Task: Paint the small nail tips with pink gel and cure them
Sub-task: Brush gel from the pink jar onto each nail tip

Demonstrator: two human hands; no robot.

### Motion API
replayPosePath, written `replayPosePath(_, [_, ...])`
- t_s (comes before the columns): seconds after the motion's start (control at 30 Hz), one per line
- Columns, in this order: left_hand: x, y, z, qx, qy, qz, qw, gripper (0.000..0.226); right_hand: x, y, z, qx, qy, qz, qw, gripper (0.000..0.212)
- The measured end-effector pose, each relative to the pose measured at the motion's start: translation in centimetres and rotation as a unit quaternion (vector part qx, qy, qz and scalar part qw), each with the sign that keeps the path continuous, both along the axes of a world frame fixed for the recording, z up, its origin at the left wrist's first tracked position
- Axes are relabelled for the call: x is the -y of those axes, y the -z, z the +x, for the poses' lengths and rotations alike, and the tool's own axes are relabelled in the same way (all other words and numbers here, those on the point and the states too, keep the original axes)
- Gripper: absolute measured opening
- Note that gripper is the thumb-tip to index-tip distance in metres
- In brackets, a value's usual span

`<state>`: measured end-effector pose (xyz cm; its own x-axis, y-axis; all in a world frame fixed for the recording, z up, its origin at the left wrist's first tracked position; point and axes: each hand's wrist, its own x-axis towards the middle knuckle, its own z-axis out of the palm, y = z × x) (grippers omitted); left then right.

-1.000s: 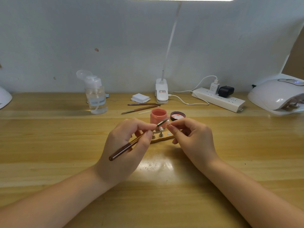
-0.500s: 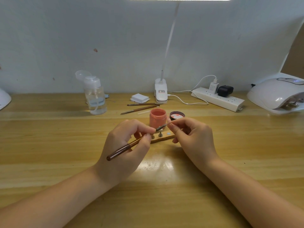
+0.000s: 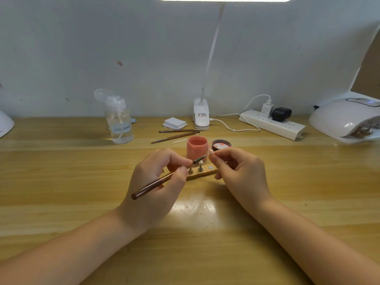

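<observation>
My left hand point(image 3: 158, 182) grips a brown nail brush point(image 3: 152, 185), its bristle end reaching toward the small nail tip point(image 3: 211, 151) pinched between thumb and finger of my right hand point(image 3: 238, 173). Below them lies a wooden holder strip point(image 3: 202, 174) with two small metal stands point(image 3: 195, 169) and a round magnet spot. Just behind stands the open pink gel jar point(image 3: 197, 150), with its lid point(image 3: 221, 145) lying beside it on the right. The white curing lamp point(image 3: 347, 120) sits at the far right of the table.
A clear pump bottle point(image 3: 119, 124) stands back left. Two spare brushes point(image 3: 176, 135), a white pad stack point(image 3: 174, 123), the clip lamp base point(image 3: 201, 114) and a power strip point(image 3: 271, 124) with plugs and cable line the back. A white object point(image 3: 5, 124) is at the left edge.
The brush tip has dipped slightly and moved closer to the nail tip in my right hand. Both hands have stayed almost in place above the holder strip.
</observation>
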<state>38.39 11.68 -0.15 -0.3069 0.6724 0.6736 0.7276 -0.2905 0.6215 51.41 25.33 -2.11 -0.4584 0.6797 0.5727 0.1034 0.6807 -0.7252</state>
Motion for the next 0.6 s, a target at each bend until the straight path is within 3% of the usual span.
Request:
replayPosePath(0.2, [0.0,-0.2,0.0,-0.015,0.007,-0.017,1.0,0.018,0.0,0.0,0.0,0.003,0.008,0.004,1.0,0.006])
replayPosePath(0.37, [-1.2,-2.9,-1.0,0.13,-0.019,-0.01,0.991,0.012,0.0,-0.1,-0.1,0.0,0.016,-0.009,1.0,0.005])
replayPosePath(0.5, [-4.8,-5.8,-2.8,0.133,-0.101,-0.128,0.978,0.018,0.0,-0.1,-0.3,-0.004,0.021,-0.028,0.999,0.006])
replayPosePath(0.6, [-8.0,-7.5,-3.6,0.144,-0.103,-0.242,0.954,0.017,0.1,-0.1,-0.3,-0.001,0.021,-0.033,0.999,0.007])
